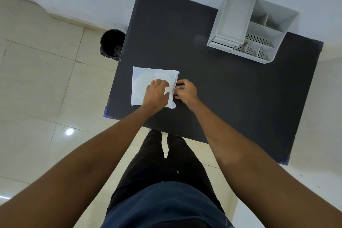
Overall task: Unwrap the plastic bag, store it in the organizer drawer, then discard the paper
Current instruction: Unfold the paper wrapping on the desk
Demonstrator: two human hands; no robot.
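**Desk:** What did the head-mounted view show on the table?

**Photographer:** A person stood at the near edge of a dark table, both bare arms stretched forward. A white sheet of paper lay flat near the table's left edge, its right side rolled or folded up into a ridge.

**Desk:** And the hands?

**Photographer:** The left hand rested palm down on the paper, fingers loosely spread, pressing the sheet to the table rather than gripping it. The right hand sat just beside the rolled right edge, fingers curled inward at the fold. Something small and dark showed at its fingertips; whether that was the plastic bag, and whether the fingers actually pinched it, could not be told.

**Desk:** Where was the organizer?

**Photographer:** At the far right corner of the table, well apart from the hands. The grey organizer had several open compartments on top, some with perforated floors, and a small drawer at its near left corner. From above, it was unclear whether the drawer stood open.

**Desk:** Anything off the table?

**Photographer:** A black bin stood on the pale tiled floor, just beside the table's far left edge.
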